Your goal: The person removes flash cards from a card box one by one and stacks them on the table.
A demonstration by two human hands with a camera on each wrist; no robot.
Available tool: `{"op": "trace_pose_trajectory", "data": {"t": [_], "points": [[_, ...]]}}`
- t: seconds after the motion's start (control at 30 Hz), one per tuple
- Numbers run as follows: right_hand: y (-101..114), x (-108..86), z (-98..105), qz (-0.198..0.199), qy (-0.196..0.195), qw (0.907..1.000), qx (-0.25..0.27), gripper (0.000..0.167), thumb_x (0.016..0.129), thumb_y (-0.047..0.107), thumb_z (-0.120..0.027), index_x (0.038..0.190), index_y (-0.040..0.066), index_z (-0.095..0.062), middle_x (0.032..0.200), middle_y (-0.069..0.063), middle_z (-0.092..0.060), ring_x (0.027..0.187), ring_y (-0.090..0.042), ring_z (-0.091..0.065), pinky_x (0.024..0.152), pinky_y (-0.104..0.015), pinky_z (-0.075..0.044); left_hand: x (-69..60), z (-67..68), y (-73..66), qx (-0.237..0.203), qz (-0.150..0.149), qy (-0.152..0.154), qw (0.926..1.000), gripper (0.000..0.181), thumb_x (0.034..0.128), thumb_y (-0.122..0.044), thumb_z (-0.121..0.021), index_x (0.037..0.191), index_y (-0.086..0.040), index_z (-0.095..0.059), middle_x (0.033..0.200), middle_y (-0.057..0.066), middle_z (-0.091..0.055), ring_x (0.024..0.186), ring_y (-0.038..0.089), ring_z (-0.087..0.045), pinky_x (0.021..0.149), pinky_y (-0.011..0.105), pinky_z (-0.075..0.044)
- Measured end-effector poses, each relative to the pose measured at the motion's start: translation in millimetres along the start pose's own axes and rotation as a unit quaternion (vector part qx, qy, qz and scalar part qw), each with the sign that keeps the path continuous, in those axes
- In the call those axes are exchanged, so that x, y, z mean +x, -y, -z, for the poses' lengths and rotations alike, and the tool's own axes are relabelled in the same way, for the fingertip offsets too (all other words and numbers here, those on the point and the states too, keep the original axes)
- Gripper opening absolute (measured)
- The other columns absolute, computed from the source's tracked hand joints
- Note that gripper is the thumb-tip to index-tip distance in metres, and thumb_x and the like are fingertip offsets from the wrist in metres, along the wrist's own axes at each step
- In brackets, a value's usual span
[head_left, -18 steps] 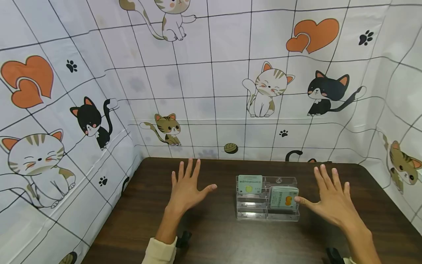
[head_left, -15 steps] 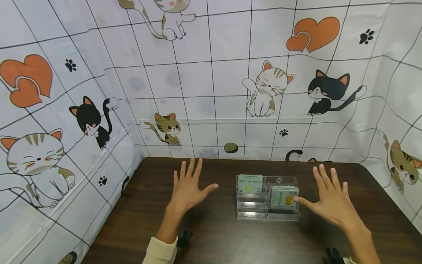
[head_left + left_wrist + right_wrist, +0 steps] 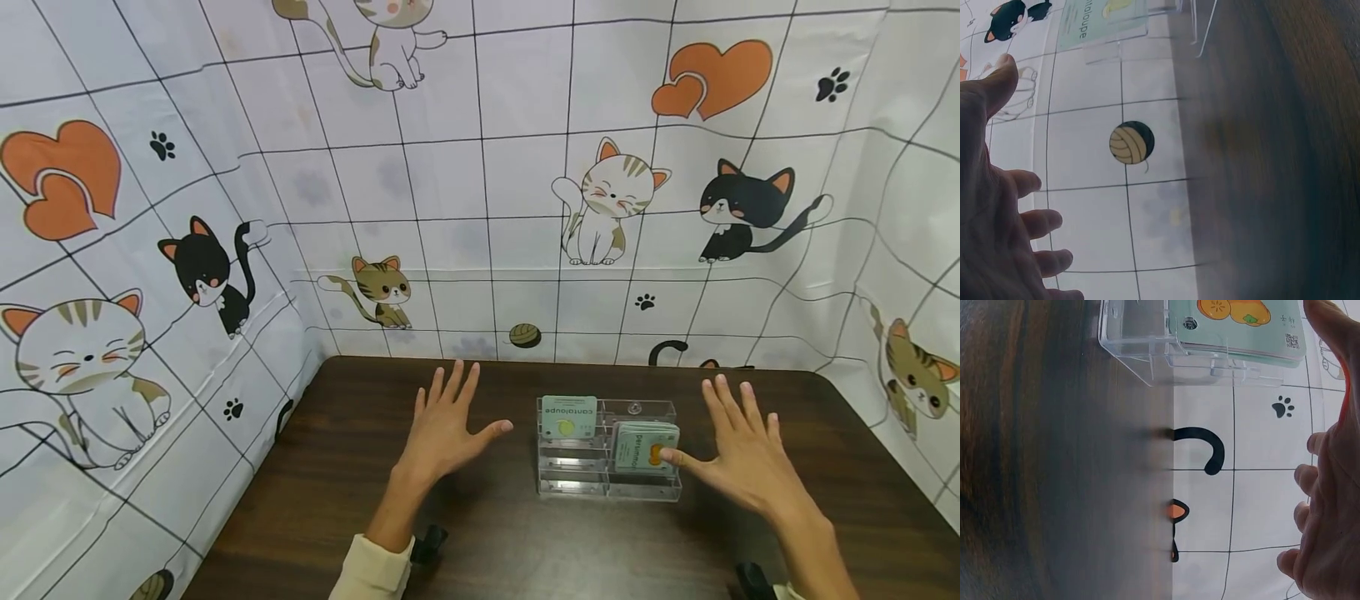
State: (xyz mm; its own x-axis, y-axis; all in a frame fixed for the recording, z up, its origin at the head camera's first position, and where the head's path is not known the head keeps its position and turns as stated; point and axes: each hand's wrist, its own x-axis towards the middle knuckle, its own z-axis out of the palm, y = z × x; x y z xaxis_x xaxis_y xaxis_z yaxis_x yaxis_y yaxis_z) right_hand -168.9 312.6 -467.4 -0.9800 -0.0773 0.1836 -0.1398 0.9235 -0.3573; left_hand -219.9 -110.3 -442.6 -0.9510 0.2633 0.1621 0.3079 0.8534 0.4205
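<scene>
A clear plastic card holder with tiered compartments stands on the dark wooden table. In its back left compartment leans a green card labelled cantaloupe. A stack of green cards with a persimmon card in front sits in the right column. My left hand hovers to the left of the holder, fingers straight and spread, holding nothing. To the right, my right hand is spread too, its thumb overlapping the persimmon card in the head view. In the right wrist view, that thumb appears apart from the cards.
The brown table ends at a white cloth backdrop printed with cats, hearts and grid lines. This cloth also rises along the left and right sides. A dark wrist strap piece shows below the left hand.
Both hands have shifted inward toward the card holder, the left one to the right and the right one slightly to the left. The holder and its cards have stayed in place.
</scene>
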Motion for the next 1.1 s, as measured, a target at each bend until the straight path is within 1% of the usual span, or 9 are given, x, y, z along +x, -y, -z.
{"op": "trace_pose_trajectory", "data": {"t": [0.17, 0.4, 0.53, 0.6, 0.67, 0.77, 0.83, 0.97, 1.1], "points": [[1.4, -0.3, -2.7, -0.001, 0.013, 0.9998, 0.016, 0.127, 0.092, 0.069, -0.071, 0.172, 0.010, 0.009, 0.179, -0.021, 0.011, 0.164, -0.049, 0.018, 0.120, -0.083, 0.007, -0.4, -4.1, -3.8, -0.008, -0.008, 0.005, 0.9999, 0.102, 0.0953, -0.072, -0.066, 0.173, -0.021, -0.022, 0.181, 0.011, -0.015, 0.167, 0.045, -0.010, 0.130, 0.071, -0.011], [3.1, -0.7, -6.2, 0.008, 0.018, 0.9990, 0.040, 0.128, 0.091, 0.065, -0.075, 0.172, 0.007, 0.005, 0.179, -0.024, 0.006, 0.165, -0.049, 0.014, 0.121, -0.083, -0.002, 3.1, -8.7, -8.8, -0.013, -0.019, 0.016, 0.9996, 0.102, 0.0951, -0.072, -0.066, 0.173, -0.022, -0.023, 0.181, 0.009, -0.018, 0.167, 0.043, -0.013, 0.130, 0.071, -0.013], [3.1, -0.1, -9.4, 0.013, 0.035, 0.9979, 0.053, 0.129, 0.090, 0.063, -0.078, 0.172, 0.006, 0.003, 0.179, -0.026, 0.004, 0.165, -0.048, 0.012, 0.120, -0.084, -0.009, 3.7, -9.6, -12.1, -0.013, -0.024, 0.025, 0.9993, 0.102, 0.0950, -0.073, -0.066, 0.173, -0.023, -0.023, 0.180, 0.009, -0.021, 0.167, 0.043, -0.015, 0.129, 0.072, -0.014], [2.9, -0.3, -11.1, 0.013, 0.044, 0.9977, 0.050, 0.131, 0.089, 0.064, -0.079, 0.172, 0.007, 0.004, 0.179, -0.025, 0.002, 0.166, -0.048, 0.009, 0.115, -0.085, -0.021, 3.9, -10.6, -13.1, -0.011, -0.028, 0.027, 0.9992, 0.101, 0.0952, -0.072, -0.066, 0.173, -0.023, -0.023, 0.180, 0.010, -0.021, 0.167, 0.043, -0.016, 0.129, 0.073, -0.014], [2.6, -0.7, -12.5, 0.012, 0.054, 0.9972, 0.050, 0.133, 0.087, 0.065, -0.080, 0.173, 0.010, 0.006, 0.180, -0.024, 0.001, 0.166, -0.049, 0.005, 0.103, -0.086, -0.036, 4.2, -11.6, -13.9, -0.010, -0.031, 0.031, 0.9990, 0.102, 0.0952, -0.072, -0.066, 0.173, -0.024, -0.022, 0.180, 0.010, -0.022, 0.167, 0.042, -0.016, 0.129, 0.073, -0.015], [2.4, -1.4, -13.9, 0.007, 0.068, 0.9961, 0.056, 0.136, 0.085, 0.067, -0.081, 0.173, 0.016, 0.011, 0.179, -0.026, 0.000, 0.163, -0.055, -0.005, 0.084, -0.084, -0.046, 5.0, -12.1, -15.4, -0.015, -0.034, 0.035, 0.9987, 0.101, 0.0953, -0.072, -0.066, 0.173, -0.025, -0.021, 0.180, 0.010, -0.022, 0.167, 0.041, -0.017, 0.129, 0.072, -0.014], [2.6, -1.5, -14.4, 0.007, 0.072, 0.9953, 0.064, 0.138, 0.084, 0.066, -0.083, 0.173, 0.019, 0.012, 0.178, -0.030, -0.002, 0.160, -0.060, -0.013, 0.083, -0.082, -0.047, 6.3, -12.4, -16.3, -0.017, -0.037, 0.037, 0.9985, 0.101, 0.0954, -0.071, -0.066, 0.173, -0.025, -0.021, 0.180, 0.010, -0.022, 0.167, 0.041, -0.017, 0.129, 0.072, -0.014], [2.9, -0.6, -14.7, 0.018, 0.070, 0.9947, 0.073, 0.140, 0.082, 0.065, -0.086, 0.173, 0.018, 0.010, 0.174, -0.039, -0.009, 0.154, -0.066, -0.023, 0.095, -0.085, -0.041, 9.7, -13.4, -18.6, -0.019, -0.043, 0.043, 0.9980, 0.100, 0.0962, -0.071, -0.066, 0.173, -0.024, -0.023, 0.180, 0.010, -0.023, 0.167, 0.042, -0.019, 0.129, 0.072, -0.014], [2.6, 0.8, -15.2, 0.031, 0.067, 0.9937, 0.084, 0.142, 0.079, 0.063, -0.089, 0.173, 0.017, 0.008, 0.172, -0.040, -0.014, 0.150, -0.068, -0.028, 0.102, -0.085, -0.037, 12.5, -13.8, -22.0, -0.022, -0.042, 0.049, 0.9977, 0.099, 0.0963, -0.072, -0.065, 0.173, -0.025, -0.024, 0.179, 0.008, -0.023, 0.166, 0.041, -0.020, 0.130, 0.071, -0.015]]}}
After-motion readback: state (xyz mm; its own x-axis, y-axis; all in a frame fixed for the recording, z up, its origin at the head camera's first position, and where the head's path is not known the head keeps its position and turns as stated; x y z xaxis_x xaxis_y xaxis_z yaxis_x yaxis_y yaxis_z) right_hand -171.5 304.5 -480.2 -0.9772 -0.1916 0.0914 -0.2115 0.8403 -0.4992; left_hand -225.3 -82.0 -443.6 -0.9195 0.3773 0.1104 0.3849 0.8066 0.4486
